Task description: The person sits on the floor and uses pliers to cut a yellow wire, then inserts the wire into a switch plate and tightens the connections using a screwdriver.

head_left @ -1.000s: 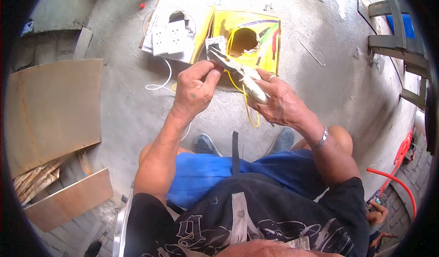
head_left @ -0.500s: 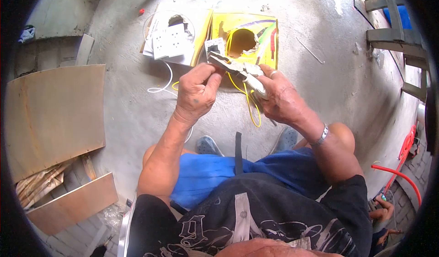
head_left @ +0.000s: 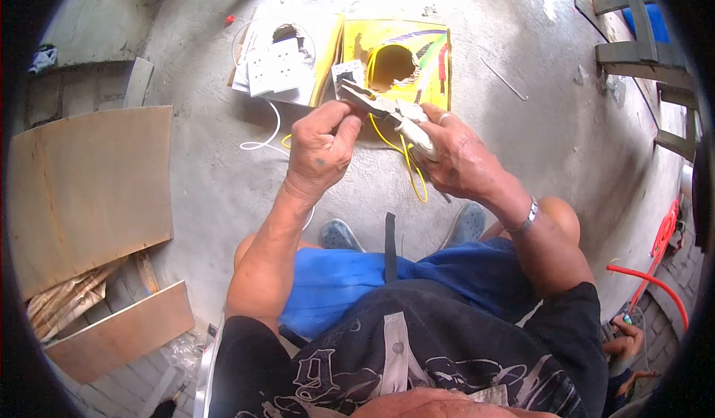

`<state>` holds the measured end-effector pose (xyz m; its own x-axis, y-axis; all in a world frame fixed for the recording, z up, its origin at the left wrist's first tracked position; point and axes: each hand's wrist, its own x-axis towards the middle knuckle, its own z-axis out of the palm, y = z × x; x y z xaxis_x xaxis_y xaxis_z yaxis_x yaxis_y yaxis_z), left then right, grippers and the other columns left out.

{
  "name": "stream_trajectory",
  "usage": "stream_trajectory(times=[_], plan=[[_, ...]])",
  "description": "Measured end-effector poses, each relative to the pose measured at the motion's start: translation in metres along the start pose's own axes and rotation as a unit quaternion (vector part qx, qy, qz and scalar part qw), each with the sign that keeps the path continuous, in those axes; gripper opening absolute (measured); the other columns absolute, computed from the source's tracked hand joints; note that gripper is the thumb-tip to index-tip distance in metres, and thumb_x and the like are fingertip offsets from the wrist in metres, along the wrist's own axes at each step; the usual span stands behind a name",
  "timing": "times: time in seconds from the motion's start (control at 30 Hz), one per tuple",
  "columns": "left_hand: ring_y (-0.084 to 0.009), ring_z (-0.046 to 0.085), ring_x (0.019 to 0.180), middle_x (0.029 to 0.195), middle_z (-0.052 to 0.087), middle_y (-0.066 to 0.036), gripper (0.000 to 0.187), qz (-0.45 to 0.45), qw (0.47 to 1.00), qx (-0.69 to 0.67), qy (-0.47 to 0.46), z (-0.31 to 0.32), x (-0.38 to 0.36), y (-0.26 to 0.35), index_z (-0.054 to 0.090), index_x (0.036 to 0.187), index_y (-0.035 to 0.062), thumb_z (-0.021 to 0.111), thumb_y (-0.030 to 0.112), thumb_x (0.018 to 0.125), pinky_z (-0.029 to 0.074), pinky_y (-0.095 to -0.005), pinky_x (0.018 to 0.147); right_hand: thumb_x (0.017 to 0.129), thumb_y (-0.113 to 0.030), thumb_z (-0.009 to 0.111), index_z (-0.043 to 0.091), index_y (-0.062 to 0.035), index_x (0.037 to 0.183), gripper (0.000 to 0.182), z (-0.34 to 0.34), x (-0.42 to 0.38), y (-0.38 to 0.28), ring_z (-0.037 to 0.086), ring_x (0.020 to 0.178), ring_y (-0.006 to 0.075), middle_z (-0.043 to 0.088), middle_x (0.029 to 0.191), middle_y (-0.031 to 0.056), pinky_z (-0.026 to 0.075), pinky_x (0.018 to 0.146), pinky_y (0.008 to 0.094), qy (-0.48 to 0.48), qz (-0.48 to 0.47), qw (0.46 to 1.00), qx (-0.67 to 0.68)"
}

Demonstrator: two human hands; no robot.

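A pair of combination pliers (head_left: 383, 108) with white handles lies in my right hand (head_left: 463, 159), its fingers closed round the grips and its jaws pointing left. My left hand (head_left: 322, 148) is pinched shut beside the jaws; what sits between thumb and finger is too small to make out. Just beyond the fingertips is a white socket piece (head_left: 348, 70) with a dark middle. Yellow wire (head_left: 414, 172) hangs in a loop below the pliers. White wire (head_left: 262, 145) curls to the left of my left hand and passes behind it.
An opened yellow carton (head_left: 435, 37) with a round hole lies ahead, white socket plates (head_left: 283, 66) on its left part. A thin rod (head_left: 505, 79) lies to the right. Boards (head_left: 93, 195) stand at left; wooden furniture (head_left: 629, 53) and red hose (head_left: 659, 232) at right. Another person's hand (head_left: 627, 337) shows lower right.
The pliers' jaws look slightly further apart than before, and the tool has shifted very little. My left hand holds its place. The yellow wire loop has moved slightly.
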<state>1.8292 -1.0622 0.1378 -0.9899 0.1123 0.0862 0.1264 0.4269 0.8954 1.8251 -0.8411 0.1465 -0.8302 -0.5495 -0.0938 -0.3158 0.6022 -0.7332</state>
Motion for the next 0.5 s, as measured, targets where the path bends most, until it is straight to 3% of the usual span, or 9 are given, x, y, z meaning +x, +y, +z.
stream_trajectory(times=[0.2,0.27,0.37,0.43,0.5], plan=[[-0.0134,0.056,0.063,0.072,0.063,-0.009,0.008,-0.013,0.999,-0.045,0.026,0.0,0.003,-0.002,0.065,0.09,-0.0022,0.06,0.002,0.085,0.044,-0.0264,0.058,0.077,-0.009,0.063,0.06,-0.002,0.108,0.032,-0.001,0.003,-0.003,0.058,0.086,0.0395,0.054,0.094,0.0217,0.049,0.077,0.0456,-0.02,0.011,1.0,0.018],[-0.0145,0.056,0.062,0.072,0.063,-0.01,0.008,-0.009,0.999,-0.04,0.024,-0.002,0.004,-0.002,0.065,0.09,-0.0019,0.061,0.002,0.085,0.044,-0.0266,0.058,0.078,-0.013,0.063,0.06,-0.0057,0.11,0.032,0.0,0.002,-0.005,0.059,0.085,0.0376,0.056,0.092,0.0194,0.049,0.076,0.0453,0.015,0.011,1.0,-0.012],[-0.0169,0.056,0.06,0.071,0.062,-0.01,0.007,-0.007,1.0,0.009,0.019,-0.006,0.008,-0.001,0.064,0.087,-0.0009,0.061,0.005,0.085,0.044,-0.028,0.057,0.079,-0.015,0.064,0.061,-0.0078,0.111,0.033,0.002,0.005,-0.006,0.06,0.082,0.0365,0.058,0.089,0.0179,0.05,0.075,0.0451,0.015,0.029,0.999,-0.008],[-0.0208,0.056,0.057,0.07,0.061,-0.013,0.008,0.045,0.997,0.062,0.024,-0.009,0.01,-0.004,0.063,0.084,0.0003,0.06,0.008,0.085,0.045,-0.0304,0.056,0.079,-0.015,0.064,0.062,-0.0072,0.11,0.033,0.008,0.006,-0.006,0.06,0.081,0.0366,0.059,0.088,0.0182,0.05,0.075,0.0451,0.021,0.032,0.999,-0.006],[-0.023,0.057,0.057,0.07,0.061,-0.014,0.008,-0.001,0.999,0.053,0.014,-0.009,0.009,-0.002,0.062,0.084,0.0007,0.06,0.008,0.085,0.045,-0.0315,0.056,0.079,-0.016,0.065,0.063,-0.0067,0.109,0.032,0.01,0.007,-0.008,0.061,0.08,0.0366,0.059,0.088,0.0185,0.05,0.074,0.0451,0.028,0.033,0.999,-0.004]])
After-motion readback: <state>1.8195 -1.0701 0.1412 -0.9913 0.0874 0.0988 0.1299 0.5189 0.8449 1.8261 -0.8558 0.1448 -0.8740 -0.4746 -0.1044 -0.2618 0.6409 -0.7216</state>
